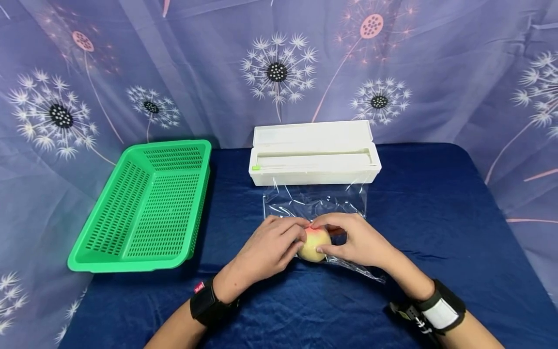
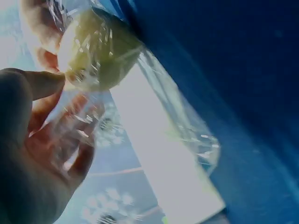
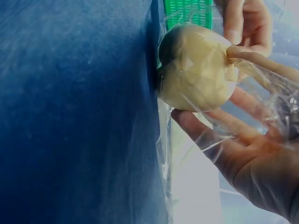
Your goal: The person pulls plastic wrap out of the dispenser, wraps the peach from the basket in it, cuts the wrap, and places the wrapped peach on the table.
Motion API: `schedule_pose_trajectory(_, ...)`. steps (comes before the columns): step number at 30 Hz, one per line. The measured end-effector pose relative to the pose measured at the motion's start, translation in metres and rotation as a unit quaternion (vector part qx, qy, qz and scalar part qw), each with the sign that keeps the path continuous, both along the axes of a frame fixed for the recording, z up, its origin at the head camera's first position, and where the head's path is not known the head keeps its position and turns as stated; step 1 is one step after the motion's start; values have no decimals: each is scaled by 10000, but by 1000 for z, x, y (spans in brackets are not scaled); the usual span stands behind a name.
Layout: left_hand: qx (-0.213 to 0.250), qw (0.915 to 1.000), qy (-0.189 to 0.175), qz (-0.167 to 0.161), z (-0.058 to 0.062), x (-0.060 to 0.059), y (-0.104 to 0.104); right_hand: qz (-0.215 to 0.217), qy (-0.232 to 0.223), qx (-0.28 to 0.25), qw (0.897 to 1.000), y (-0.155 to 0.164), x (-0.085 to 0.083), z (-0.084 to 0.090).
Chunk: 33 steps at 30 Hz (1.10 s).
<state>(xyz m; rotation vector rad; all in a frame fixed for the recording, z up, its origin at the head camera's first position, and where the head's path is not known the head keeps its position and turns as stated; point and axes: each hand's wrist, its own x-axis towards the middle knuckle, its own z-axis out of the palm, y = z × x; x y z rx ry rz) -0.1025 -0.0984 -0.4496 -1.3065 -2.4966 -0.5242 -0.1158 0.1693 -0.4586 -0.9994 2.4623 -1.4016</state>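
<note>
Your left hand [image 1: 271, 247] and right hand [image 1: 352, 240] pinch clear cling film [image 1: 315, 202] around a round yellow-pink peach [image 1: 314, 245]. The white plastic film dispenser box [image 1: 313, 154] lies open, roll inside. The green perforated plastic basket [image 1: 144, 206] holds nothing.

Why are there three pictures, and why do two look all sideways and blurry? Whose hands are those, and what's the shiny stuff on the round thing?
These are a person's two bare hands, with small cameras strapped on. The big picture comes from a camera on the person's head, looking down at a table with a blue cloth. The other two come from cameras on each wrist, so they sit very close and tilted.

On the table are a green basket and a white box that clear plastic wrap is pulled out of. The wrap is the shiny stuff.

The left hand and the right hand both hold a round yellowish fruit with a pink top, maybe a peach. The wrist pictures show the wrap lying over it.
</note>
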Motion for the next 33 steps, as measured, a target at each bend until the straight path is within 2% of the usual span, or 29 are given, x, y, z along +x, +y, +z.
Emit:
schedule_pose_trajectory(4, -245, 9922, 1218, -68, 7, 10, 8, 30, -380, -71, 9992, 3, -4, -2)
schedule_pose_trajectory(6, -423, 9872, 1534, -74, 8, 17, 12, 11, -603, -119, 9981, 4, -5, -3)
schedule_pose_trajectory(8, -592, 9848, 1633, -44, 9, 22, 14, -29, -787, -193, 9967, 6, -6, -4)
schedule_pose_trajectory(11, -822, 9857, 1470, 83, 8, 25, 15, -37, -863, -305, 9958, 8, -7, -5)
schedule_pose_trajectory(14, -975, 9886, 1124, 229, 6, 25, 16, -6, -866, -360, 9956, 8, -9, -6)
schedule_pose_trajectory(19, -974, 9924, 679, 336, -1, 21, 18, -36, -847, -381, 9957, 10, -11, -8)
schedule_pose_trajectory(24, -846, 9946, 505, 322, -5, 16, 18, -53, -794, -318, 9963, 11, -13, -10)
schedule_pose_trajectory(33, -676, 9962, 474, 265, -7, 12, 17, 34, -752, -136, 9971, 12, -14, -12)
